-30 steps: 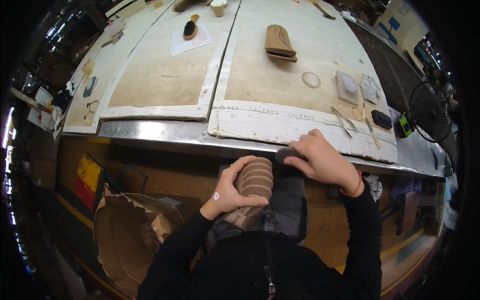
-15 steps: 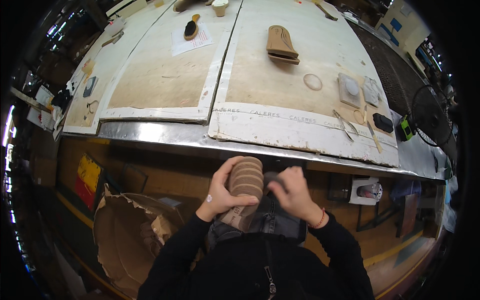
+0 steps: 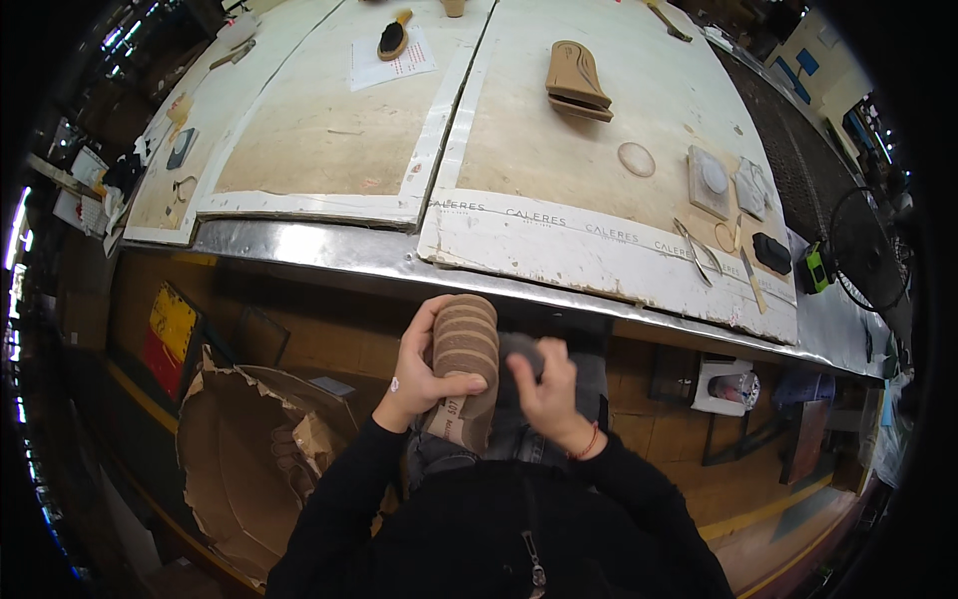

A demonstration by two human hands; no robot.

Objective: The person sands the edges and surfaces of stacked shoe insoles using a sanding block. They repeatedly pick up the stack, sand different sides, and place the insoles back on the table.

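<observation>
In my left hand [image 3: 411,371] is a rounded brown block with lighter stripes [image 3: 466,334], like a stack of shoe soles, tilted up over my lap. My fingers wrap its left side and the thumb presses across its lower front. A paler printed face shows below the thumb. Close on its right, my right hand [image 3: 551,391] is closed on a small dark grey flat piece [image 3: 521,349]. That piece is smeared by motion, so its kind and whether it touches the block cannot be told. A similar brown sole-shaped pair [image 3: 577,80] lies on the table.
The white-edged table [image 3: 529,245] has a metal front edge. On its right lie pincers [image 3: 699,252], a knife [image 3: 751,282], a grey block [image 3: 709,182] and a round disc [image 3: 636,160]. A brush [image 3: 392,40] rests on paper. A torn cardboard box [image 3: 235,469] stands left; a fan [image 3: 870,250] is right.
Both hands have shifted left and slightly up in the picture, with the striped block and the grey piece still held. The view has also moved a little.
</observation>
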